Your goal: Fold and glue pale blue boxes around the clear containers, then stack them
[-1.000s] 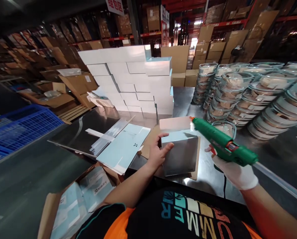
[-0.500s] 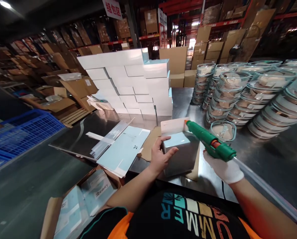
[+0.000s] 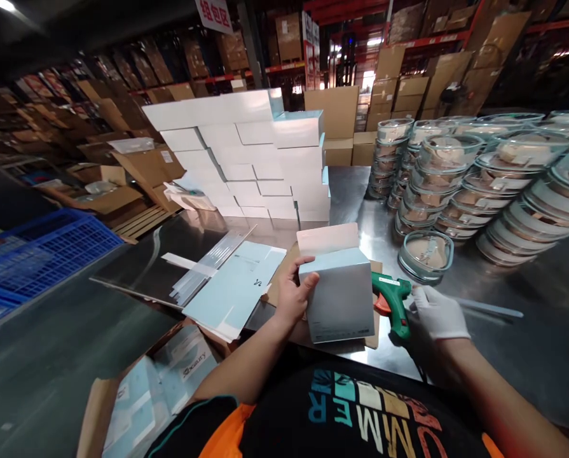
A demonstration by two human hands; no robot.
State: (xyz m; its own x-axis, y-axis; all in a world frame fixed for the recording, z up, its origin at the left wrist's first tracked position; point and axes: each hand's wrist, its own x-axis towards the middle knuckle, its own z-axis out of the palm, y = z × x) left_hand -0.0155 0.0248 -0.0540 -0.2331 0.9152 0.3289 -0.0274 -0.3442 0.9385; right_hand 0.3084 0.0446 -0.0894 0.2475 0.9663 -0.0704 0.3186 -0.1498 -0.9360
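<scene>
A pale blue carton [image 3: 339, 299] stands on a sheet of brown cardboard [image 3: 279, 289] near the table's front edge, its lid flap raised behind it. My bare left hand [image 3: 291, 296] grips the carton's left side, thumb on the front face. My right hand [image 3: 437, 315], in a white glove, rests on the table just right of the carton and holds a green glue gun [image 3: 391, 299]. The gun lies low against the table, its front hidden behind the carton.
Flat unfolded cartons [image 3: 234, 286] lie left of the box. A wall of finished white boxes [image 3: 246, 152] stands behind. Stacks of lidded glass bowls [image 3: 475, 172] fill the right; one bowl [image 3: 425, 254] sits alone. An open cardboard box [image 3: 155, 381] sits below left, a blue crate [image 3: 36, 248] far left.
My right hand has brought the glue gun down from above the carton's top to the table at its right side. My left hand kept its hold and tilted the carton's front up.
</scene>
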